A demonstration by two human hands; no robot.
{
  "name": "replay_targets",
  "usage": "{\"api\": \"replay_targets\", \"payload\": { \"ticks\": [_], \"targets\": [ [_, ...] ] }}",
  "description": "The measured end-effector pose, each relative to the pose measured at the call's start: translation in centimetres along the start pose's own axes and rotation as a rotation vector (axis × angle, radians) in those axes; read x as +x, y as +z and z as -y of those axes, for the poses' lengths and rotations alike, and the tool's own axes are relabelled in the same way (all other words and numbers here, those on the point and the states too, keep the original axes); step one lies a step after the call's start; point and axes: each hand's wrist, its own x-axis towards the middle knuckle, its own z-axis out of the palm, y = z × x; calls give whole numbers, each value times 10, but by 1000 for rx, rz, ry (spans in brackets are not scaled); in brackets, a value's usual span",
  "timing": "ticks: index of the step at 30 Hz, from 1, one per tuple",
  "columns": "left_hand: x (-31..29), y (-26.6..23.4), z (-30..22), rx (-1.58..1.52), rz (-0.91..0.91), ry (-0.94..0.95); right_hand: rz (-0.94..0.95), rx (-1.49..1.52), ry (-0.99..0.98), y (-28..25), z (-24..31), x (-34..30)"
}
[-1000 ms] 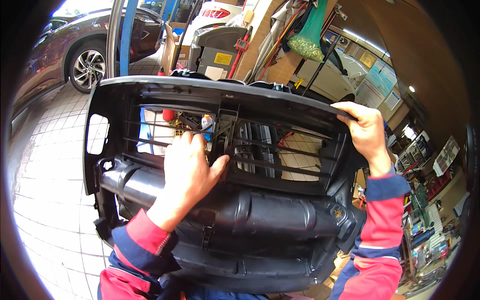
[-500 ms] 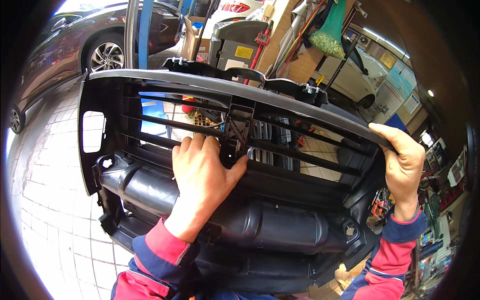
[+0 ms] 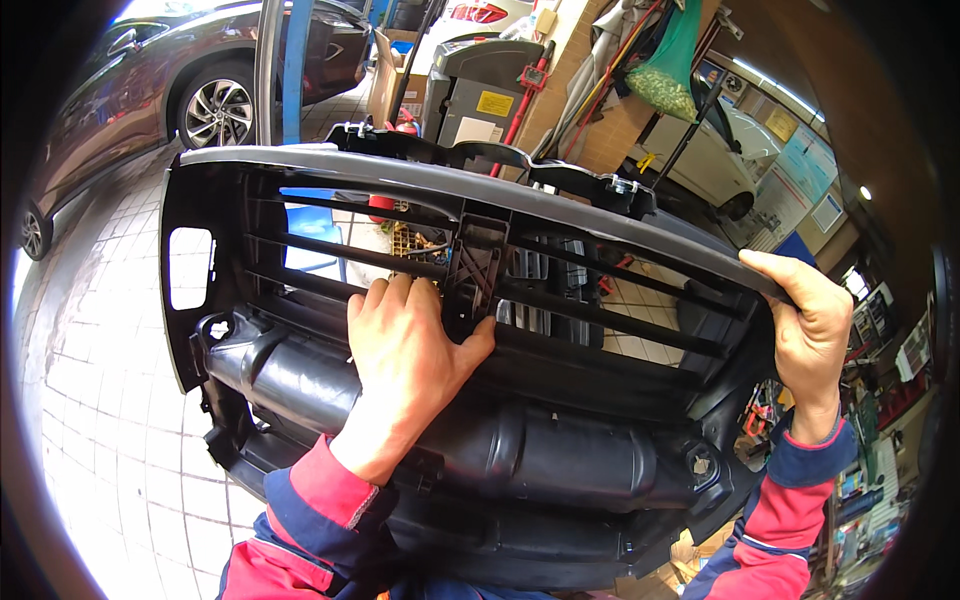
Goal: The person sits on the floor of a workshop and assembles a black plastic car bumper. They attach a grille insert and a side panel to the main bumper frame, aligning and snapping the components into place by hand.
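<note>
In front of me I hold a large black plastic car bumper (image 3: 560,455) with slatted grille openings. My left hand (image 3: 405,345) grips it near the middle, its fingers curled over a slat beside the central upright (image 3: 478,262) and its thumb against the lower end of that upright. At the far right, my right hand (image 3: 808,310) is closed round the end of the top edge, the thumb lying along the rim. Parts of the left fingertips are hidden behind the slat. Metal clips show on a black piece (image 3: 610,190) that rises behind the top edge.
A dark car (image 3: 130,85) stands at the far left beside a blue post (image 3: 294,70). Beyond the bumper are a grey machine (image 3: 478,95), a red fire extinguisher (image 3: 381,207) and a white car (image 3: 690,165). A green net bag (image 3: 665,85) hangs above. Tools and shelving crowd the right side.
The view has shifted slightly, so the background sits a little farther right and the bumper a touch lower. Both hands keep their grips in the same places.
</note>
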Motion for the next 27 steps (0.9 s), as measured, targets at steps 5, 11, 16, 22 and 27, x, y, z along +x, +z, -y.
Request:
{"api": "replay_targets", "payload": {
  "ticks": [5,11,16,22,27],
  "targets": [
    [-4,6,1,-7,-54,-8,-7,-33,-34,0,7,-6],
    [-11,3,8,-16,20,30,15,67,63,13,-10,3],
    [-34,-25,19,-85,71,56,42,157,108,19,-29,-3],
    [-49,-41,27,-146,229,111,65,197,161,32,-45,-8],
    [-20,-23,36,-208,171,238,74,179,151,38,-44,-9]
  ]
}}
